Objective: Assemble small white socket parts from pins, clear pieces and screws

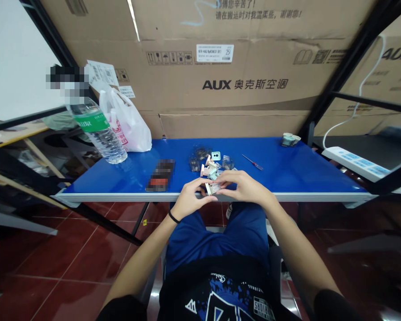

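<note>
Just above the front edge of the blue table (274,178), my left hand (190,196) and my right hand (242,185) meet around a small pale plastic part (208,189). My left fingers grip its left side. My right fingers pinch a clear piece (215,187) at its right end; whether the two pieces are joined I cannot tell. Right behind the hands lies a pile of small pink, cream and light-green parts (211,169). Dark translucent pieces (200,156) sit at the pile's left and back. A mint-green part with two dark holes (215,155) lies behind the pile.
A screwdriver (254,162) lies right of the pile. On the left are a dark blurred object (161,174), a water bottle (102,136) and a white plastic bag (133,125). A small bundle (290,139) sits at the back right, and a power strip (354,162) beyond the right side.
</note>
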A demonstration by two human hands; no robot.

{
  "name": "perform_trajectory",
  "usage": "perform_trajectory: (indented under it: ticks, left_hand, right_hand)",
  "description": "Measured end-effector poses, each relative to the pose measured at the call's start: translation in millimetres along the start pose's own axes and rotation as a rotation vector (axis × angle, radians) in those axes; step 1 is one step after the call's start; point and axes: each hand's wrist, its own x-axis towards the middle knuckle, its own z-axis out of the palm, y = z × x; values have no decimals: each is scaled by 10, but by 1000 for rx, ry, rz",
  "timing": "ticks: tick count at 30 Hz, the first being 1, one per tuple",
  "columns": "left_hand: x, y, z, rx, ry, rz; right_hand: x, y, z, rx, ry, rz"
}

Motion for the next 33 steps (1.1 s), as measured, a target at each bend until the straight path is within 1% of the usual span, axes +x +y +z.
perform_trajectory:
  ticks: [8, 15, 22, 33]
  left_hand:
    - [-3, 19, -20, -26, 9, -21]
    - [-6, 37, -42, -21, -27, -30]
    - [4, 32, -67, -135, -33, -78]
    - [1, -5, -65, -123, -46, -80]
  right_hand:
    - [-27, -31, -80, -122, -18, -89]
    - [-16, -15, -90, -66, -55, -69]
    - [-16, -38, -92, -36, -16, -47]
    - [-11, -40, -66, -17, -15, -53]
